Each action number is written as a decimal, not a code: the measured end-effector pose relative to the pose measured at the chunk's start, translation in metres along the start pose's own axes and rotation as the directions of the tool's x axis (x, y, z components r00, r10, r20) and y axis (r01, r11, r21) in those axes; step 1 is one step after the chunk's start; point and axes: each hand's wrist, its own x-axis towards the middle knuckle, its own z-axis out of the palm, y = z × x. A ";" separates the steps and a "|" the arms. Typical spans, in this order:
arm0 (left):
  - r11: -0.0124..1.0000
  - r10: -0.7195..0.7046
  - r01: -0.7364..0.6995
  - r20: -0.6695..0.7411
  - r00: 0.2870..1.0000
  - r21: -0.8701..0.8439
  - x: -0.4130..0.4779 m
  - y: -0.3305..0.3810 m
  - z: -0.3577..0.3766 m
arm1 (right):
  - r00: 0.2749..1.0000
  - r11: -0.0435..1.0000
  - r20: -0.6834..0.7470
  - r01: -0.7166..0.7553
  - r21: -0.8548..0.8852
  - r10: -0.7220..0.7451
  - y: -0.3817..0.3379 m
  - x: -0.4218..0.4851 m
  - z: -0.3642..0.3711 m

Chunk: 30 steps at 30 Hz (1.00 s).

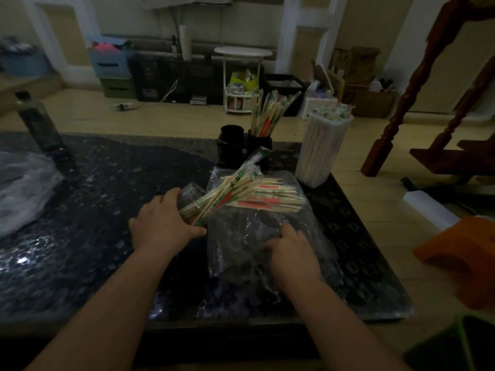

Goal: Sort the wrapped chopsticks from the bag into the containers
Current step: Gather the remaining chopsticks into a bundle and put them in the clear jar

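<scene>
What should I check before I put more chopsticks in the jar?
1. Left hand grips the clear jar: ok.
2. Clear jar upright: not ok, it is tilted.
3. Wrapped chopsticks left on the plastic bag: ok, a pile.
4. Right hand pinning the bag: cannot tell, it rests there.
5. Room in the black holder: ok, nothing sticks out of its left cup.
6. Room in the white container: not ok, looks full.
</scene>
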 end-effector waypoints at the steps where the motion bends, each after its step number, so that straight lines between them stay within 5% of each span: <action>1: 1.000 0.003 -0.003 0.000 1.000 -0.004 0.000 0.000 0.000 | 1.000 1.000 -0.005 -0.006 0.008 0.006 -0.001 -0.002 -0.002; 10: 1.000 0.007 -0.007 0.003 1.000 -0.018 0.000 -0.002 0.000 | 0.933 0.999 -0.360 -0.002 -0.039 -0.012 0.000 0.002 0.004; 16: 1.000 0.004 -0.003 0.012 1.000 -0.027 0.000 -0.001 -0.001 | 0.988 0.986 -0.017 -0.157 -0.051 0.156 0.002 0.000 0.007; 21: 1.000 0.003 -0.002 0.008 1.000 -0.019 0.000 0.000 -0.001 | 0.938 0.946 0.234 -0.293 0.140 0.256 -0.004 0.003 0.020; 27: 1.000 -0.007 0.008 0.013 1.000 -0.023 -0.001 0.002 -0.001 | 0.994 0.958 -0.018 -0.100 0.270 0.109 0.013 0.017 0.054; 30: 0.999 -0.023 0.024 0.008 1.000 -0.047 0.002 0.002 0.001 | 0.997 0.984 0.065 -0.047 0.172 0.037 0.026 0.042 0.079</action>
